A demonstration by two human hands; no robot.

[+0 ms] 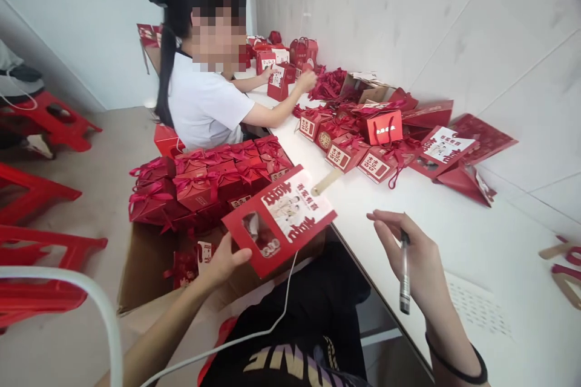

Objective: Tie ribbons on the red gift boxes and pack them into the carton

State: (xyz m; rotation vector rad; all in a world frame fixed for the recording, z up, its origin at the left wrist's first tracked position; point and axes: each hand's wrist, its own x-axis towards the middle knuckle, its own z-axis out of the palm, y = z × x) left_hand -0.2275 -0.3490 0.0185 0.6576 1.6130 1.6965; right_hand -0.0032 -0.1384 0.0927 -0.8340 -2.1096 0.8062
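Note:
My left hand (228,261) grips a flat red gift box (265,254) by its lower left corner, thumb on top. The box has a white printed panel with figures and a small cut-out window. A beige strip (327,182) shows at its far edge; I cannot tell whether it is attached. Over the white table (363,242), my right hand (420,257) has a clear pen with a black cap (404,281) tucked between its fingers. Its thumb and forefinger stretch toward the box without touching it.
Below left stands a cardboard carton (145,260) piled with ribboned red boxes (200,184). More red boxes (345,151) lie along the wall. A co-worker (204,97) handles a small red box (278,81). A white cable (254,334) crosses my lap; red stools (40,254) stand left.

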